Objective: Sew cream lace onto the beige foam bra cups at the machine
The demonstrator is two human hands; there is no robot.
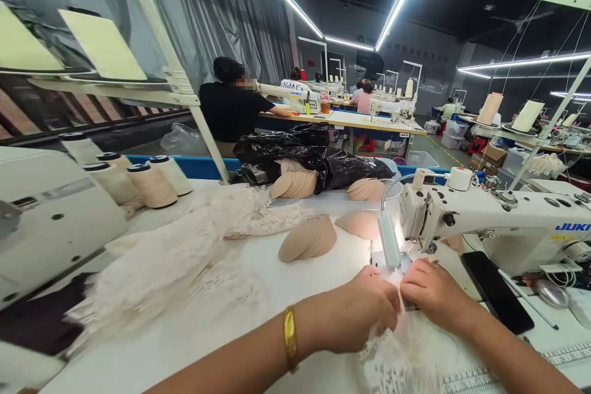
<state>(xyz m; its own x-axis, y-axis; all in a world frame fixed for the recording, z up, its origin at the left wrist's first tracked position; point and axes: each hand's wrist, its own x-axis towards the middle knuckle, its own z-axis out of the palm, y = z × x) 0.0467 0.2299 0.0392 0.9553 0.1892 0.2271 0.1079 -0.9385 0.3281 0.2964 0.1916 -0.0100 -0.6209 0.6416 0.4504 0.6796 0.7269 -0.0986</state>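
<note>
Your left hand [362, 311] and right hand [436, 292] pinch the lace [398, 360] by the machine [484, 212]. Pads [308, 239] lie on the surface [339, 271].

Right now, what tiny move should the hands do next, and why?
Perhaps ease the pale lacy fabric slightly toward the sewing machine, because the left hand and right hand both pinch it near the machine's needle end, its loose part bunched below.

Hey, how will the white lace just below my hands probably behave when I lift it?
The white lace likely flops rather than holding a shape, since it bunches in loose folds near your left hand. It's probably light, because its openwork looks thin.
</note>
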